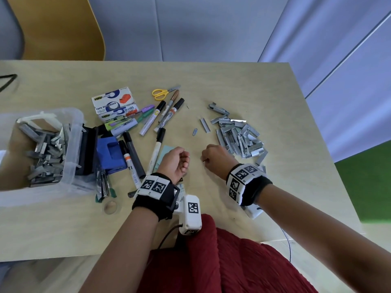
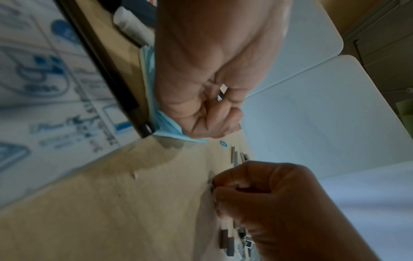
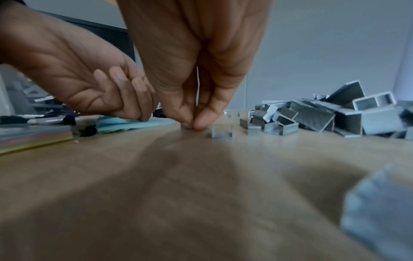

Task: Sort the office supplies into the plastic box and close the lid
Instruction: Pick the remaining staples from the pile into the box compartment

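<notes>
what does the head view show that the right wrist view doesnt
Only the head view shows the plastic box already holding staple strips, the yellow scissors and the tape dispenser cartons. Only the right wrist view shows the right hand's fingertips pinched together down at the table; what they hold is unclear. Both show the left hand with curled fingers and the staple pile.

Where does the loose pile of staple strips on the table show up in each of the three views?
Head: the staple pile lies right of centre, beyond the right hand.
Left wrist: only its edge shows, bottom centre, below that hand.
Right wrist: right side, mid-height.
Shared landmark: the blue paper pad under the left hand.
</notes>
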### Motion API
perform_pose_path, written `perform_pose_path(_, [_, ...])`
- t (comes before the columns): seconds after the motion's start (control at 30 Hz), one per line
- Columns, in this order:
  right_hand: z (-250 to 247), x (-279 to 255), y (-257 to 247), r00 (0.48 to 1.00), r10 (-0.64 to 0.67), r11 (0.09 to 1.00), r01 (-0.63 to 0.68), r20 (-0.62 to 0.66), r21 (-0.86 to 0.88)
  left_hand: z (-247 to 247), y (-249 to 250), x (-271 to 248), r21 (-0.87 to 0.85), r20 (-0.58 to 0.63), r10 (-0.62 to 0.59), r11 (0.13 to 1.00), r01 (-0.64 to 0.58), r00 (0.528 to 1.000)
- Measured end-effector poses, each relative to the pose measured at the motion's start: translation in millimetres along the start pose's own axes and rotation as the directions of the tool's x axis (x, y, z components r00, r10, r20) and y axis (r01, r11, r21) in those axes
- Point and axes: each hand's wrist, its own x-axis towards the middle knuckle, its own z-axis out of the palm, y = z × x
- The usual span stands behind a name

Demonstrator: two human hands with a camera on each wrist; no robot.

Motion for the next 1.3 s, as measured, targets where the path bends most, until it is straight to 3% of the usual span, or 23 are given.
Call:
perform_pose_path(0.13, [-13,-2,0,0.99,0.107,0.974,-0.087,-0.09,0.209,5,-1,-1,0.02,0.002,0.006,1.0,-0.006,1.0])
perform_pose_path(0.2, [-23,-7,-7,0.984,0.1,0.943,-0.046,-0.148,0.329,10,0,-3,0.015,0.028,-0.014,1.0,0.013,1.0])
perform_pose_path(0.3, [-35,-14,-20,0.988,0.013,0.927,0.045,-0.153,0.372,19,0,-5,0.0,0.063,-0.061,0.998,0.061,0.996])
perform_pose_path(0.4, [-40,-7,-13,0.982,0.066,0.916,0.011,-0.178,0.401,20,1,-2,-0.016,0.07,-0.063,0.998,0.064,0.996])
perform_pose_path(0.5, [-34,-1,4,0.976,0.128,0.94,-0.063,-0.175,0.335,14,4,3,-0.009,0.055,-0.062,0.998,0.062,0.997])
perform_pose_path(0.67, [-18,-1,10,0.997,0.083,0.994,-0.082,-0.007,0.078,7,4,4,-0.014,0.056,-0.061,0.998,0.062,0.997])
perform_pose_path(0.93, [-9,2,11,0.998,0.064,0.998,-0.064,-0.008,-0.021,7,-1,2,0.037,0.036,-0.041,0.999,0.04,0.998])
perform_pose_path(1.3, [-2,-4,13,0.997,0.078,0.997,-0.078,-0.022,-0.016,13,-4,3,0.071,0.035,-0.021,0.997,0.018,0.999])
